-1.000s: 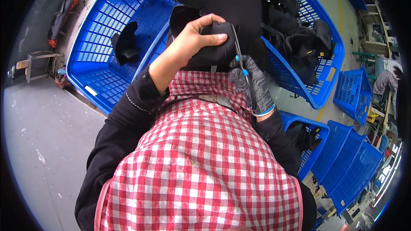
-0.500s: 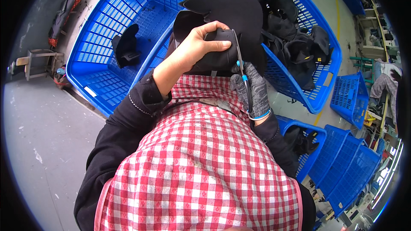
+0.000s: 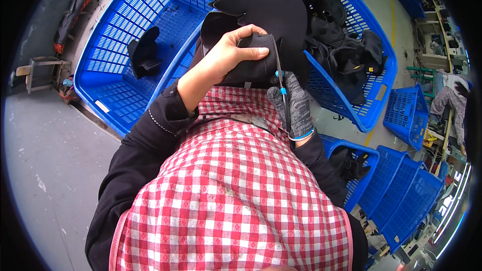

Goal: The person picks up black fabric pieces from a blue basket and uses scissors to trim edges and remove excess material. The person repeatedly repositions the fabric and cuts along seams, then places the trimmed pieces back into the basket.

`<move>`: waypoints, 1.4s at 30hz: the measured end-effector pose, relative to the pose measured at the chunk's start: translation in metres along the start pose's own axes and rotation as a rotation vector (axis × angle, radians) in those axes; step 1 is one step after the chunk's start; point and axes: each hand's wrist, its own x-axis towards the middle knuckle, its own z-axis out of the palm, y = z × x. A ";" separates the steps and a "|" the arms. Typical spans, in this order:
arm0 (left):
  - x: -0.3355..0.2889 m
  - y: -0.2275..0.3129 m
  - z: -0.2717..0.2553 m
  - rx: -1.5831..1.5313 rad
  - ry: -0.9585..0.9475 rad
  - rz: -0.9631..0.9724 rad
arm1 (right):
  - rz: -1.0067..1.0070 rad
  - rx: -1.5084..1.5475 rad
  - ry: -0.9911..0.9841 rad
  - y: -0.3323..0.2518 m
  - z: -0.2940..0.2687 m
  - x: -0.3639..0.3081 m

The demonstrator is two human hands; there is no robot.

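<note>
My bare left hand (image 3: 223, 56) pinches a small black stitched piece (image 3: 257, 50) between thumb and fingers, near the top of my lap. It looks like a sewn shoe part, though its kind is not certain. In a grey knit glove, my right hand (image 3: 295, 103) is closed around a pair of scissors (image 3: 282, 83) with light-blue marks. Their blades lie along the right edge of the stitched piece. Beneath and beyond both hands spreads a larger black curved piece (image 3: 276, 7). How it joins the small piece is hidden by my hand.
On the left, a blue plastic basket (image 3: 108, 93) holds one black piece (image 3: 144, 52). Another blue basket (image 3: 384, 93), at the right, carries a heap of black pieces (image 3: 334, 40). More blue baskets (image 3: 401, 190) stand farther right. A small wooden stool (image 3: 44, 73) is at far left.
The whole view has shifted slightly to the left. Both hands keep nearly the same place on the black piece, with the scissors still along its edge.
</note>
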 end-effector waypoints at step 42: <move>0.011 0.015 0.000 0.380 -0.312 0.134 | 0.365 0.472 -0.451 -0.009 -0.081 0.003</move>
